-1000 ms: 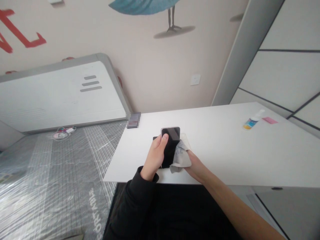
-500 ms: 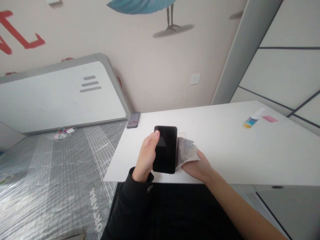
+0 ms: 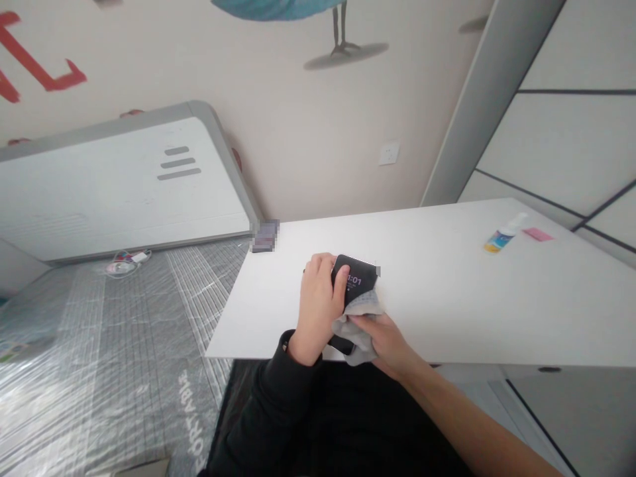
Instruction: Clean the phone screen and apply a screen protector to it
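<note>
Fingers [image 3: 322, 275] of the left hand [image 3: 317, 311] curl closed round a black smartphone [image 3: 354, 278], long axis running away from the body, slightly tilted. Right hand [image 3: 385, 341] pinches a grey wipe [image 3: 355, 334] against the phone's near end. White bench [image 3: 472, 311] below; spray bottle [image 3: 504, 234] and pink card [image 3: 537, 234] far right.

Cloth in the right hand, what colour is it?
The cloth is pale grey, and it shows best in the head view.

Two hands [image 3: 317, 308], one smartphone [image 3: 354, 281], one cloth [image 3: 355, 334].
</note>
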Demonstrator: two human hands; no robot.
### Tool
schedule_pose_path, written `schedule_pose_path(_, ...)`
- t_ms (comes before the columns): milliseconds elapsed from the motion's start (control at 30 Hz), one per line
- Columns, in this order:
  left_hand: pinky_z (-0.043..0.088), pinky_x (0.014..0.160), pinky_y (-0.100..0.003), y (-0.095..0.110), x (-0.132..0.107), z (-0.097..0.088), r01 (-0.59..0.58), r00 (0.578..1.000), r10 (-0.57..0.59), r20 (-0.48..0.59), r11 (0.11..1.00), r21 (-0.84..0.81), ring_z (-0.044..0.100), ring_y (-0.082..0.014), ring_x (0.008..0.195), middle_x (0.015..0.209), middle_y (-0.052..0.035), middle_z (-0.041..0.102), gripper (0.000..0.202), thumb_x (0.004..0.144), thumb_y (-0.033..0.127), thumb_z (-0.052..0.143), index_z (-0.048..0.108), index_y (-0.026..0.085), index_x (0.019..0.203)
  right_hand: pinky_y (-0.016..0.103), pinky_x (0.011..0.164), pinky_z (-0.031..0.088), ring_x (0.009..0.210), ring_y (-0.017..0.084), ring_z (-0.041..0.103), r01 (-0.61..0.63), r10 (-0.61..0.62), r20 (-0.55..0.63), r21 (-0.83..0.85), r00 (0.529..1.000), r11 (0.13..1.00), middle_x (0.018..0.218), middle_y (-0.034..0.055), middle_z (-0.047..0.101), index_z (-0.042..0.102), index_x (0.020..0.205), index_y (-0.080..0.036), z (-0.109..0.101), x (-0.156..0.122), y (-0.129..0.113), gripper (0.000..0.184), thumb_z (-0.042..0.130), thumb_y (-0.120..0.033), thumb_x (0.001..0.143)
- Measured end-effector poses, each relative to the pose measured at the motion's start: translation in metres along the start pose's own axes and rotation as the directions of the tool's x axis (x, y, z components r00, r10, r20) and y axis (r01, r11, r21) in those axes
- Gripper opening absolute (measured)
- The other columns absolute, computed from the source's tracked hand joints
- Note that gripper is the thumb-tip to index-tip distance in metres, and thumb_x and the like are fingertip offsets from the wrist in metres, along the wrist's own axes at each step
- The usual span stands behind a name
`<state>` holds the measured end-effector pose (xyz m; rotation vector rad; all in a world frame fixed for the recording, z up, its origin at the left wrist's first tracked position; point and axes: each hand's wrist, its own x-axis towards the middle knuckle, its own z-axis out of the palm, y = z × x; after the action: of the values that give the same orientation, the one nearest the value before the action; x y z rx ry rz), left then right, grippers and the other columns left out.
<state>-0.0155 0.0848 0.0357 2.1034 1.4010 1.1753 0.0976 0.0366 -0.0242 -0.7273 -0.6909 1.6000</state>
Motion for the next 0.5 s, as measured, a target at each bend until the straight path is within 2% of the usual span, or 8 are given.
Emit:
schedule_pose_path(100,0.048,0.097,-0.042,0.000,0.002,-0.002,0.021,0.995,-0.012,0.097,0.995,-0.100,0.061,-0.0268,0.106,0.112,-0.0119,0.066,0.023,0.104,0.033,0.042,0.060,0.020,0.107,0.042,0.107,0.054,0.109,0.027,0.075,0.016,-0.014,-0.117,0.022,0.993,1.000,0.105,0.0011,0.083,0.079,0.100,-0.026,0.000,0.004,0.003,0.047,0.097,-0.038,0.059)
schedule_pose_path(167,0.048,0.096,-0.039,0.000,0.002,-0.008,0.062,0.984,-0.023,0.176,0.974,-0.220,0.063,-0.0249,0.104,0.110,-0.0097,0.069,0.025,0.105,0.036,0.043,0.063,0.021,0.107,0.042,0.104,0.056,0.107,0.026,0.076,0.053,-0.049,-0.149,0.026,0.988,0.998,0.105,0.0004,0.083,0.078,0.099,-0.028,-0.003,0.009,0.005,0.047,0.097,-0.036,0.058)
schedule_pose_path(233,0.048,0.097,-0.036,-0.003,0.002,-0.012,0.133,0.971,-0.052,0.232,0.929,-0.346,0.065,-0.0235,0.105,0.113,-0.0087,0.072,0.030,0.105,0.040,0.044,0.066,0.021,0.112,0.041,0.101,0.058,0.107,0.026,0.076,0.091,-0.087,-0.175,0.018,0.981,0.996,0.106,0.0009,0.082,0.076,0.098,-0.028,-0.005,0.013,0.007,0.041,0.095,-0.037,0.062)
schedule_pose_path(333,0.051,0.094,-0.034,-0.016,-0.001,-0.014,0.293,0.947,-0.175,0.268,0.813,-0.504,0.069,-0.0215,0.101,0.123,-0.0086,0.072,0.043,0.105,0.049,0.039,0.066,0.023,0.127,0.041,0.093,0.062,0.102,0.028,0.077,0.093,-0.084,-0.213,0.030,0.973,0.995,0.104,0.0033,0.082,0.074,0.099,-0.028,-0.005,0.016,0.007,0.041,0.093,-0.047,0.067)
schedule_pose_path(400,0.053,0.089,-0.033,-0.026,-0.003,-0.014,0.383,0.921,-0.257,0.293,0.739,-0.555,0.070,-0.0203,0.093,0.120,-0.0086,0.074,0.047,0.104,0.053,0.039,0.071,0.022,0.120,0.041,0.088,0.065,0.100,0.029,0.077,0.049,-0.031,-0.212,0.077,0.977,0.996,0.104,0.0041,0.082,0.074,0.100,-0.028,-0.003,0.015,0.003,0.044,0.091,-0.053,0.068)
schedule_pose_path(500,0.055,0.078,-0.031,-0.032,-0.008,-0.012,0.442,0.892,-0.275,0.359,0.696,-0.566,0.067,-0.0204,0.079,0.090,-0.0066,0.077,0.034,0.092,0.049,0.064,0.078,0.019,0.087,0.039,0.086,0.066,0.106,0.029,0.077,-0.015,0.038,-0.156,0.144,0.987,0.989,0.110,0.0036,0.081,0.074,0.102,-0.030,0.000,0.012,-0.006,0.040,0.088,-0.054,0.073)
